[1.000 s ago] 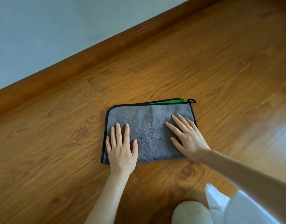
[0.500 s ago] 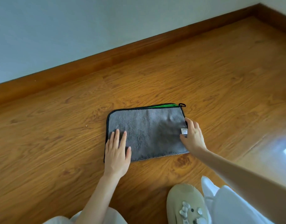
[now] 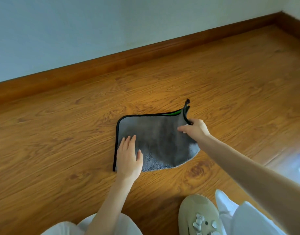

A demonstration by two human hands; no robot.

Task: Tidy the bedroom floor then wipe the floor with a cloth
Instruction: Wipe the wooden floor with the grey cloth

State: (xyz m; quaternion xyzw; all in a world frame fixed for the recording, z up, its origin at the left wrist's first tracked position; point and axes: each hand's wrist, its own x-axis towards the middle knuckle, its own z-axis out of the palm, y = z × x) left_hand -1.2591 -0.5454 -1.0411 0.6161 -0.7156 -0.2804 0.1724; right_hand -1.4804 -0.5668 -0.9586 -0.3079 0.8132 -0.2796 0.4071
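Two hands on grey cloth (image 3: 156,141), which lay on wooden floor (image 3: 61,150) between them. Left hand (image 3: 129,158) lay flat, fingers spread, pinning near-left corner. Right hand (image 3: 195,129) pinched black-trimmed right edge, raising it; green underside showed beyond. Floor around hands showed no clutter: tidying judged done. Wiping judged under way, cloth apparently being refolded or turned; more floor likely left.

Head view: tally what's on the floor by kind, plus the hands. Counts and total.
Cloth, grey with black trim: 1
Shoe, beige: 1
Hands: 2, left hand flat on the cloth, right hand pinching its right edge and lifting it
Total: 4
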